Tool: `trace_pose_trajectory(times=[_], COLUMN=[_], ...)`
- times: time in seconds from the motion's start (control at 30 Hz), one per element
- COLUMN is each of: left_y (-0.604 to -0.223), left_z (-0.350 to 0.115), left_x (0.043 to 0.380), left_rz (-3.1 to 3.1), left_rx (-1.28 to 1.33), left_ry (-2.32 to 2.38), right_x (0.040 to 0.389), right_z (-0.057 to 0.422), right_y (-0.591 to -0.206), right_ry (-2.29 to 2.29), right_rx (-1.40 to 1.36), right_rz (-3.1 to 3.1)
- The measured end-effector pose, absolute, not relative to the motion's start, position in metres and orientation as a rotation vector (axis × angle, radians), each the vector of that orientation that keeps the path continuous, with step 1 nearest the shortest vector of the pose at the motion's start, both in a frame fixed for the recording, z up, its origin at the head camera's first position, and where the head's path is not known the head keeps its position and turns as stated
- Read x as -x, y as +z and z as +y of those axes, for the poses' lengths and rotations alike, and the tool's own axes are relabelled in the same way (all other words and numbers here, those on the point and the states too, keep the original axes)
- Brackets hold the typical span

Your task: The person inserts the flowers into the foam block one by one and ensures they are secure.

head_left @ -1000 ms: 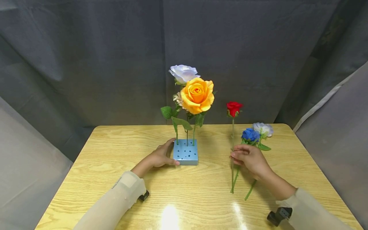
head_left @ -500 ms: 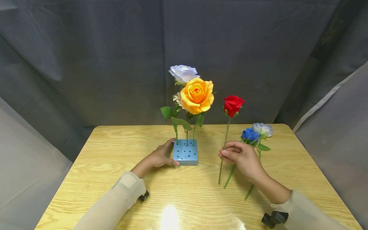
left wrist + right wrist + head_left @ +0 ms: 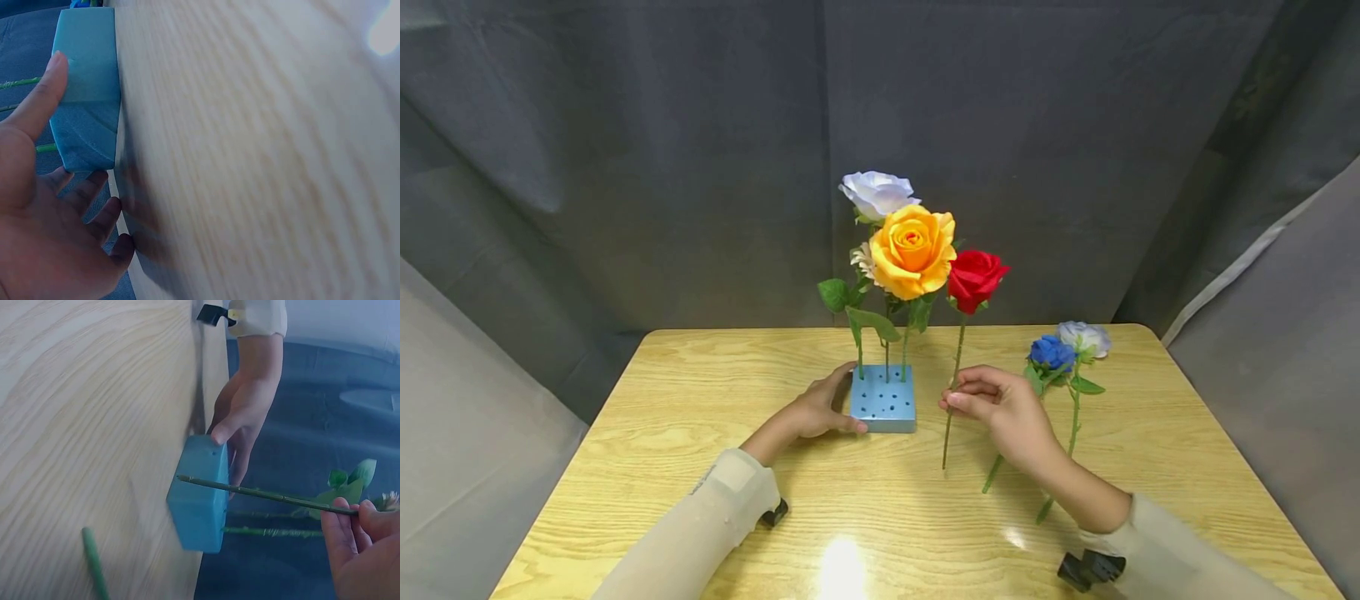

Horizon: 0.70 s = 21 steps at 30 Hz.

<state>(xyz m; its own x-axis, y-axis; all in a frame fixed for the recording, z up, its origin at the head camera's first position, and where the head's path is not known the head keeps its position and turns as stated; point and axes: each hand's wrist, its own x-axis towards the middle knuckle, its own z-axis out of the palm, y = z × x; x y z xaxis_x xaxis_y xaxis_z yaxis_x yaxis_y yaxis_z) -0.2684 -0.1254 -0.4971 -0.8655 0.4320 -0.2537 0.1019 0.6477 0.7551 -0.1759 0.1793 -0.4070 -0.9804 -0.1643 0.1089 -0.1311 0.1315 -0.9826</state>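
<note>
My right hand [image 3: 1011, 417] pinches the stem of a red artificial rose [image 3: 976, 280] between thumb and fingertips. The rose is nearly upright, right of a light blue block [image 3: 883, 421] with holes in its top; its stem's lower end [image 3: 187, 479] overlaps the block in the right wrist view. My left hand [image 3: 812, 410] holds the block at its left side, thumb on the front face and fingers towards the back, as the left wrist view shows on the block [image 3: 87, 81]. A yellow-orange rose [image 3: 913, 250], a pale lavender flower [image 3: 878, 195] and a small cream flower [image 3: 862, 260] rise above the block.
A blue flower [image 3: 1051, 353] and a whitish flower [image 3: 1084, 338] lie on the wooden table [image 3: 715, 375] at the right, stems towards the front. One green stem [image 3: 94, 562] shows low in the right wrist view. A dark curtain [image 3: 700, 167] hangs behind the table.
My right hand has moved left with the red rose, from near the lying flowers towards the block. The left hand and block have stayed in place.
</note>
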Motion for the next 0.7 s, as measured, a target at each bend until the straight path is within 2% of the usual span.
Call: trace_pose_trajectory(times=[0.7], left_y=[-0.501], left_z=[-0.126], left_x=[0.27], left_rz=[2.447], left_rx=[-0.455], left_ry=[1.099], right_x=[0.176], right_z=[0.125], right_y=[-0.399], right_ry=[-2.028], right_rx=[0.434], right_rz=[2.426])
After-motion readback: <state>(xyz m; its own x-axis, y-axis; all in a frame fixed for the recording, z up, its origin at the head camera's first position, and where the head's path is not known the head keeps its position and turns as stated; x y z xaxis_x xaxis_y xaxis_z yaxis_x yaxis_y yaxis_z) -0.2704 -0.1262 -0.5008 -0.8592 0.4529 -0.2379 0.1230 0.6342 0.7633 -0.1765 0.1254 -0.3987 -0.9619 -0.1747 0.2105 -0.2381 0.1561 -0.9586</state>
